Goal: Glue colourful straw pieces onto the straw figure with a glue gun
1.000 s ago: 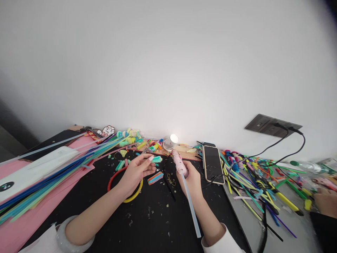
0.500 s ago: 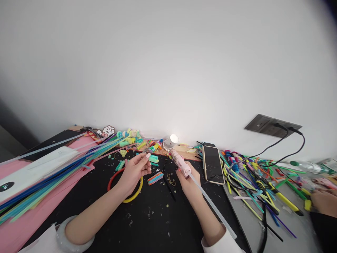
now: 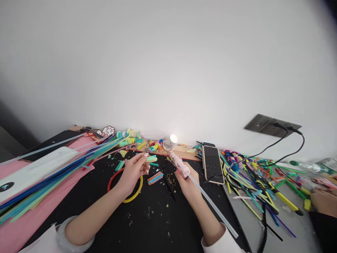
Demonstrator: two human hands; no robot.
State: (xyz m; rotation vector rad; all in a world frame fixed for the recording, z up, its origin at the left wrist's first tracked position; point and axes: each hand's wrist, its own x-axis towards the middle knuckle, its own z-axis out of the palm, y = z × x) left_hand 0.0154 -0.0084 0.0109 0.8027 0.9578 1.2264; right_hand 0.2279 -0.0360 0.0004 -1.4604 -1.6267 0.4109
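My left hand [image 3: 135, 170] pinches a small bundle of green and yellow pipe cleaner pieces [image 3: 151, 159] between thumb and fingers. In my right hand [image 3: 189, 181] is a pink patterned hot glue gun [image 3: 179, 163], its nozzle pointing away toward the paper cup. A long translucent glue stick [image 3: 213, 202] trails out of its back over my right forearm. The gun's tip and the bundle are apart. Between my hands, an orange and blue pipe cleaner bundle [image 3: 155, 178] lies on the black mat [image 3: 150, 225]. Beneath my left hand is a red and yellow ring [image 3: 129, 200], partly hidden.
A lit paper cup [image 3: 171, 141] stands by the wall. Right of my hands lie a phone [image 3: 212, 164], loose pipe cleaners and yellow-handled pliers [image 3: 285, 200]. Long pipe cleaners [image 3: 60, 182] cover pink paper at left. Another person's hand [image 3: 325, 202] is at far right.
My left hand has shifted slightly left with its bundle, which is turned a little. The glue gun has moved slightly, its back end shifting a bit left.
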